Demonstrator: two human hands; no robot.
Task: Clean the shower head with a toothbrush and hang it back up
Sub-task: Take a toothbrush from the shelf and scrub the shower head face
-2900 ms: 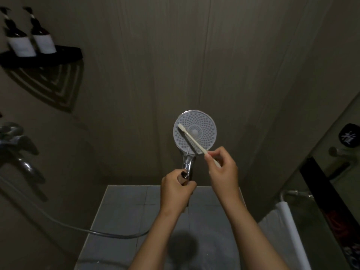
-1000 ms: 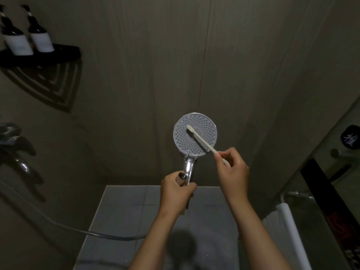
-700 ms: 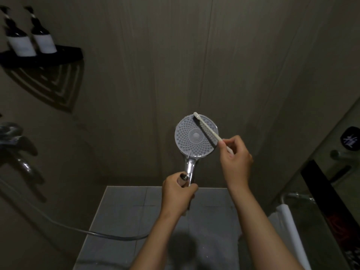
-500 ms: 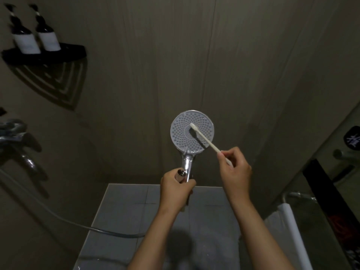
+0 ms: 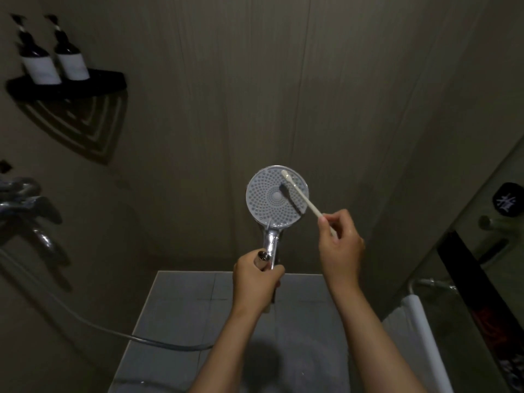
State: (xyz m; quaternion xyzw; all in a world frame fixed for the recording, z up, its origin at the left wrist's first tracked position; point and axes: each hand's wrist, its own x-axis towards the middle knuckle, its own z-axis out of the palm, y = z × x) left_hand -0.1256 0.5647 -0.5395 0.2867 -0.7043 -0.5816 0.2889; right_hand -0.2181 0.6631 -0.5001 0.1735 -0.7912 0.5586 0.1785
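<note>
A round grey shower head with a chrome handle stands upright in the middle of the view, its nozzle face turned toward me. My left hand grips the handle from below. A white toothbrush lies slanted across the face, with its brush end near the upper right rim. My right hand pinches the toothbrush's lower end, to the right of the head. The toothbrush casts a dark shadow on the nozzle face.
The shower hose runs from the handle down and left toward a chrome faucet on the left wall. Two dark bottles stand on a black corner shelf. A white towel hangs at the right beside a glass door.
The brush end has swept over the nozzle face, from the left side across the middle and upper rim, and now lies near the upper right. My left hand keeps its grip on the handle.
</note>
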